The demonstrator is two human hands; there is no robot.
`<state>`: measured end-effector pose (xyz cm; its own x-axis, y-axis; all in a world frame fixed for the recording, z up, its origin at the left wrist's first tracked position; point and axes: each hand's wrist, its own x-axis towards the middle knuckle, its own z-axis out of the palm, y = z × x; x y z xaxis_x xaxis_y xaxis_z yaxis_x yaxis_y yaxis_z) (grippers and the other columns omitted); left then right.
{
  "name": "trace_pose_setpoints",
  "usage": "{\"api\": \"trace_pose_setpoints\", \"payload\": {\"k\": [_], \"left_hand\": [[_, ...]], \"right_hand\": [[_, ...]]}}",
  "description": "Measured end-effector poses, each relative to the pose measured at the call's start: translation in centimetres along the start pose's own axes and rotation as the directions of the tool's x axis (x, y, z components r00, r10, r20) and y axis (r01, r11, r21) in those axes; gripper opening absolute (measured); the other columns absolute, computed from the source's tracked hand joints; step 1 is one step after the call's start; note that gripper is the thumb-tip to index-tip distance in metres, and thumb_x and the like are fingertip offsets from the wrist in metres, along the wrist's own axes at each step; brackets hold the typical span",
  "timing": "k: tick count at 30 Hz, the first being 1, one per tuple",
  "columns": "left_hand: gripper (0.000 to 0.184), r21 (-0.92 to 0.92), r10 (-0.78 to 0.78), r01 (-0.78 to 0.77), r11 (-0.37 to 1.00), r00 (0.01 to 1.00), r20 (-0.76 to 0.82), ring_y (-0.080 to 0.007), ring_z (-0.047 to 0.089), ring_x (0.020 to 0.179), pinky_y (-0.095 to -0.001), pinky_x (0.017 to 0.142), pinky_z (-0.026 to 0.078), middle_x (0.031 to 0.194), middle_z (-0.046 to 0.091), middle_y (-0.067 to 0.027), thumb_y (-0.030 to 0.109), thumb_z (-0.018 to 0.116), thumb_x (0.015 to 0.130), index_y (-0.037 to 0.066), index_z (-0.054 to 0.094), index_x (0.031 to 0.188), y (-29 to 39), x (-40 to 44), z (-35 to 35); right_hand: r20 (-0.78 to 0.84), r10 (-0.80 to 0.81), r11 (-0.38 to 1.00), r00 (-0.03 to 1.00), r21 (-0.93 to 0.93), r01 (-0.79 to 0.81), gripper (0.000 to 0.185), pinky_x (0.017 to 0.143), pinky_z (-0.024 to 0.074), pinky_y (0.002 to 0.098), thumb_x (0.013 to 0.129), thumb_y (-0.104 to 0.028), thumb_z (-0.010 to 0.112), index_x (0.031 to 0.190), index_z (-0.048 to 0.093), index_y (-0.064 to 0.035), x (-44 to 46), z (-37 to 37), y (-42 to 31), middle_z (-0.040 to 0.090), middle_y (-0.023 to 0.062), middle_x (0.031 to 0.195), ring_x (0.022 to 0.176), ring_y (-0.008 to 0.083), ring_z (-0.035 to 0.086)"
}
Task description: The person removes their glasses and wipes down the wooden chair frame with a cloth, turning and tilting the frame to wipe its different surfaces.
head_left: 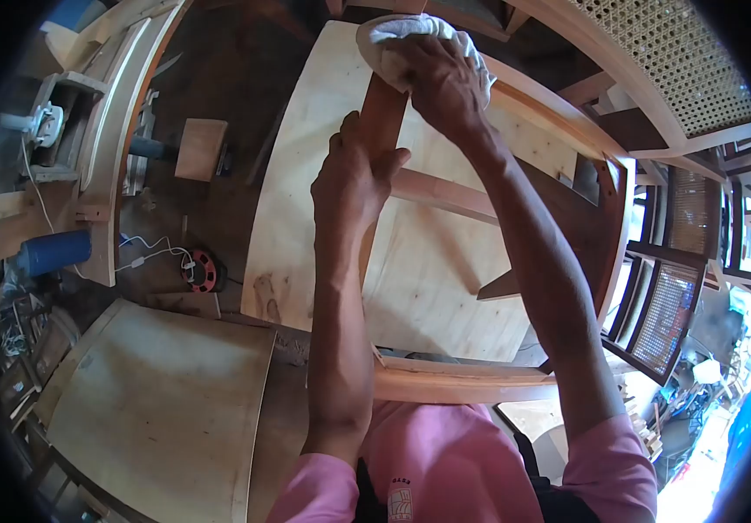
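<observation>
1. Right hand (445,83) gripped a white cloth (380,48), fingers bent over it, tips partly hidden by the folds.
2. That cloth lay beneath the right hand, against the far end of a wooden rail (384,113).
3. Left hand (349,179) clasped the same rail nearer the body, thumb toward the right side, fingers toward the left.
4. The rail formed part of a wooden frame (471,383), over a pale plywood sheet (293,174).
</observation>
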<state>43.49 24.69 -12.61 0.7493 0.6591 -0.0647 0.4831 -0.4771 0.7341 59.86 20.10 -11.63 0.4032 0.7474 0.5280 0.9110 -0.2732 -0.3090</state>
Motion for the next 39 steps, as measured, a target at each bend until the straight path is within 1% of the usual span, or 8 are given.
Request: {"api": "trace_pose_setpoints", "payload": {"k": [4,13,15,16,21,22,33,39], "left_hand": [[0.066,-0.062,-0.005,0.005,0.998,1.0,0.01,-0.0363,0.06,0.095,-0.0448,0.078,0.048,0.111,0.056,-0.0197,0.034,0.069,0.077,0.009,0.038,0.13,-0.3,-0.2,0.2],[0.064,-0.079,-0.076,0.078,0.994,0.997,0.024,-0.033,0.054,0.109,-0.0419,0.089,0.044,0.12,0.053,-0.0182,0.033,0.067,0.08,0.007,0.039,0.132,0.8,-0.5,-0.2],[0.065,-0.017,-0.075,0.075,0.997,0.997,-0.011,-0.0325,0.054,0.11,-0.0418,0.09,0.044,0.121,0.053,-0.0185,0.033,0.066,0.081,0.006,0.039,0.132,1.0,-0.6,-0.1],[0.065,-0.04,-0.075,0.076,0.996,0.997,0.015,-0.0327,0.054,0.11,-0.0417,0.091,0.044,0.122,0.052,-0.0185,0.033,0.066,0.081,0.005,0.038,0.132,0.9,-0.5,0.0],[0.068,-0.169,-0.079,0.093,0.981,0.993,0.087,-0.0334,0.053,0.111,-0.0408,0.092,0.043,0.125,0.05,-0.0188,0.036,0.066,0.081,0.004,0.037,0.133,0.7,-0.3,-0.3],[0.058,-0.104,-0.062,0.062,0.993,0.998,0.003,-0.0241,0.058,0.104,-0.0347,0.088,0.044,0.116,0.057,-0.0179,0.024,0.064,0.084,0.002,0.039,0.131,-0.1,-0.4,0.4],[0.067,-0.031,-0.151,0.154,0.988,0.985,0.084,-0.0327,0.054,0.11,-0.0396,0.091,0.043,0.125,0.05,-0.0206,0.036,0.065,0.081,0.003,0.037,0.133,2.2,-0.8,-1.5],[0.076,0.202,0.163,-0.137,0.97,0.979,-0.123,-0.0381,0.058,0.093,-0.0454,0.076,0.049,0.117,0.05,-0.0228,0.042,0.064,0.08,0.003,0.031,0.136,-0.6,-0.5,0.6]], "right_hand": [[-0.021,-0.09,0.991,0.996,-0.099,0.088,0.034,0.082,0.0458,0.0414,0.073,-0.005,0.06,0.103,0.065,-0.0186,-0.3,-0.7,1.6,0.062,0.0013,0.103,0.1,0.0278,0.055],[0.148,0.381,0.802,0.913,-0.543,-0.247,0.034,0.083,0.0473,0.041,0.074,-0.001,0.051,0.105,0.063,-0.0091,-10.1,-14.0,14.2,0.061,0.0139,0.101,0.094,0.0332,0.059],[0.066,0.451,0.799,0.89,-0.474,-0.37,0.032,0.086,0.0468,0.0386,0.078,-0.005,0.052,0.109,0.061,-0.0066,-14.7,-17.2,19.1,0.06,0.0171,0.109,0.101,0.0316,0.058],[0.095,0.25,0.837,0.963,-0.522,-0.166,0.031,0.088,0.0459,0.0362,0.078,-0.007,0.055,0.107,0.063,-0.0075,-16.4,-19.5,20.9,0.061,0.0125,0.112,0.104,0.0304,0.057],[0.141,0.16,0.903,0.977,-0.421,-0.088,0.026,0.086,0.0471,0.0367,0.074,-0.003,0.058,0.098,0.066,-0.0091,-20.7,-23.4,22.6,0.062,0.0078,0.108,0.1,0.0299,0.058],[0.097,0.181,0.924,0.979,-0.357,-0.136,0.026,0.086,0.047,0.037,0.075,-0.004,0.058,0.099,0.065,-0.0085,-21.3,-23.3,22.7,0.062,0.009,0.107,0.101,0.0301,0.057],[-0.183,0.47,0.788,0.863,-0.355,-0.504,0.046,0.088,0.04,0.0402,0.068,0.0,0.058,0.114,0.056,-0.0072,-22.8,-19.5,21.5,0.056,0.0136,0.107,0.102,0.0323,0.051],[-0.206,0.391,0.825,0.897,-0.354,-0.441,0.043,0.083,0.0405,0.0413,0.068,-0.001,0.058,0.11,0.055,-0.009,-22.5,-18.9,21.4,0.054,0.0128,0.1,0.095,0.0335,0.049]]}}
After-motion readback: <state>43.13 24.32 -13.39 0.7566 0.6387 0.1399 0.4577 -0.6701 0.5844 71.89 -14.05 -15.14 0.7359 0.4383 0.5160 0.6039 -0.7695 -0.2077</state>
